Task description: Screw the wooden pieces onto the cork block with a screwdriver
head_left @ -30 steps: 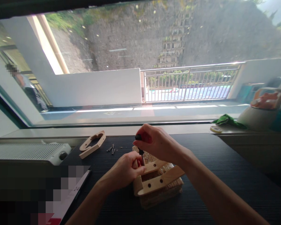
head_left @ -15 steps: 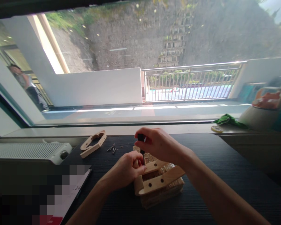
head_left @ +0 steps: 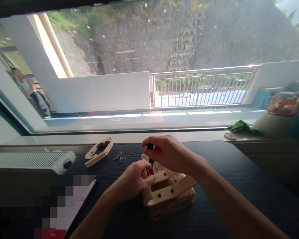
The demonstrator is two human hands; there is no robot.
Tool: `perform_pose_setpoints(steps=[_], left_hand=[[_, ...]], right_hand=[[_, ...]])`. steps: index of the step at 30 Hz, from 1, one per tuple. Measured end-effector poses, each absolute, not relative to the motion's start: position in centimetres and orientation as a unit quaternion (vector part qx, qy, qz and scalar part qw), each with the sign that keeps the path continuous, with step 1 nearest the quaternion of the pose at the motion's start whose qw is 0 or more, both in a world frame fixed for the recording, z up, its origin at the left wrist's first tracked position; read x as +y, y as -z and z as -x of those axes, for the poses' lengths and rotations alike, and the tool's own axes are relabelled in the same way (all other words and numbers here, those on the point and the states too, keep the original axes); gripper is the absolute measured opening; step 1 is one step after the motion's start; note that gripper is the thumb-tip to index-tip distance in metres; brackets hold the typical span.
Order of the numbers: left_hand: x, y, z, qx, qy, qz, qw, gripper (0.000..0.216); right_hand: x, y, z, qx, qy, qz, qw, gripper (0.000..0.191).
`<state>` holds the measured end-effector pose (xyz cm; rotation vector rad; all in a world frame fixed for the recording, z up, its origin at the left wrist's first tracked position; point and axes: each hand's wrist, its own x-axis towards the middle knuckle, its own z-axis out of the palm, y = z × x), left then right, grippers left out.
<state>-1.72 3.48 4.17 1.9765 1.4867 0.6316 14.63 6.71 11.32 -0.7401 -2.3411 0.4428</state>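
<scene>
My right hand [head_left: 168, 154] is closed on the black handle of an upright screwdriver [head_left: 150, 146]. The screwdriver's shaft points down at the far left corner of a light wooden frame [head_left: 180, 187]. Round that corner my left hand [head_left: 137, 176] is closed, its thumb on the wood and its fingers close to the shaft. Something red shows between those fingers. Dark round holes or screw heads dot the frame's bars. Beneath the frame lies a block wrapped in clear plastic [head_left: 173, 208]. The screwdriver's tip is hidden.
On the dark table [head_left: 229, 186], several loose screws [head_left: 119, 157] lie left of the frame, beside a second wooden piece [head_left: 99, 158]. A tablet-like panel [head_left: 77, 202] is at lower left. The sill holds a green cloth [head_left: 243, 127], a tape roll [head_left: 230, 136] and a jug [head_left: 274, 124].
My right fingers have shifted slightly on the screwdriver handle, the index finger reaching further left. My left hand and the frame stay put. Outside the window, a person has lowered an arm.
</scene>
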Motion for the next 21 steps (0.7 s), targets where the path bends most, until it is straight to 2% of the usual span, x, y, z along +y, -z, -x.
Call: perform_pose_setpoints(steps=[5, 12, 21], left_hand=[[3.53, -4.24, 1.60, 0.547, -0.233, -0.746, 0.300, 0.013], [3.44, -4.23, 1.60, 0.553, -0.237, -0.743, 0.293, 0.013], [3.55, -4.08, 1.65, 0.544, -0.237, -0.750, 0.291, 0.010]], right_hand=[[7.79, -10.47, -14.43, -0.875, -0.142, 0.307, 0.346, 0.017], [7.13, -10.96, -15.08, -0.886, -0.158, 0.303, 0.314, 0.032], [7.62, -10.54, -14.37, -0.870, -0.154, 0.325, 0.338, 0.022]])
